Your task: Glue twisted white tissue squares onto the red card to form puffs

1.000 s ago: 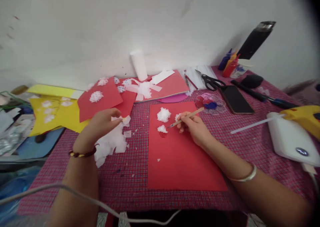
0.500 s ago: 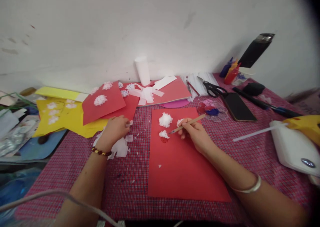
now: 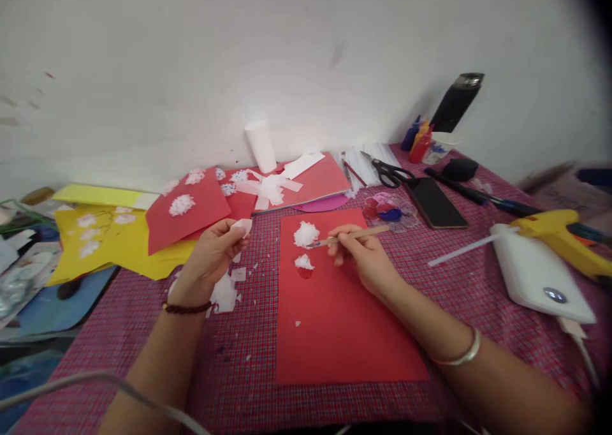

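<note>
My left hand [image 3: 213,256] pinches a small piece of white tissue paper [image 3: 242,226] above the scattered tissue pieces [image 3: 224,293]. In my right hand [image 3: 359,256] is a thin wooden stick [image 3: 370,232], its dark tip pointing left over the red sheet of paper [image 3: 344,333]. On that sheet sit a fluffy white paper tuft [image 3: 306,234] and a smaller one [image 3: 304,261], with a wet glossy patch [image 3: 305,273] just below the smaller. My right fingers hide part of the sheet's upper right.
Behind lie red sheets [image 3: 191,196] with tufts, yellow paper [image 3: 109,237] and a white roll [image 3: 261,147]. On the right are scissors [image 3: 389,172], a phone [image 3: 438,202], paint bottles [image 3: 421,145], a yellow glue gun [image 3: 559,231] and a white power bank [image 3: 538,275]. A cable [image 3: 119,390] crosses the lower left.
My left hand has lifted from the tissue pile with a piece between its fingertips. The stick in my right hand has tilted flatter, its tip now nearer the larger tuft. The view has shifted slightly.
</note>
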### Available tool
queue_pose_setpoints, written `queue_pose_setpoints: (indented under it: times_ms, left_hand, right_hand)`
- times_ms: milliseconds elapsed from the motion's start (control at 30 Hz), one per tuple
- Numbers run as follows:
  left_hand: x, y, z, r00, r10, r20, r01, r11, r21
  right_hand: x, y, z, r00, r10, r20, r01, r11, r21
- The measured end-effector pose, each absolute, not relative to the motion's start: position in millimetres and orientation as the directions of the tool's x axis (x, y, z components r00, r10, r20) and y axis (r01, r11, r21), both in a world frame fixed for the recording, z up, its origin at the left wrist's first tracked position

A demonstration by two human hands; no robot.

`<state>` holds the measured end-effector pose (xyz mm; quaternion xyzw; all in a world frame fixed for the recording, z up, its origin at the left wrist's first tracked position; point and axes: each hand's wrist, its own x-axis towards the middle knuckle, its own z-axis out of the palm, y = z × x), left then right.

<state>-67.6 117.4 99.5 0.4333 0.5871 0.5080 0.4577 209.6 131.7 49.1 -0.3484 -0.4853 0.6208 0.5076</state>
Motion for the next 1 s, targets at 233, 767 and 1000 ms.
queue_pose_setpoints:
  times_ms: [233,767,1000]
  left_hand:
    - [-14,105,86,-0.043,0.954,-0.295,-0.140,0.287,0.948]
    - [2,99,79,-0.011,0.960,-0.280,-0.177,0.274,0.945]
    - [-5,104,82,0.133,0.918,-0.375,-0.398,0.395,0.828]
  right_hand:
    - [204,111,66,-0.348,0.900,0.261,-0.246,0.182,-0.952]
    - [203,113,59,-0.387,0.854,0.348,-0.151,0.313,-0.937]
    - [202,116,57,-0.378,0.867,0.323,-0.261,0.235,-0.936]
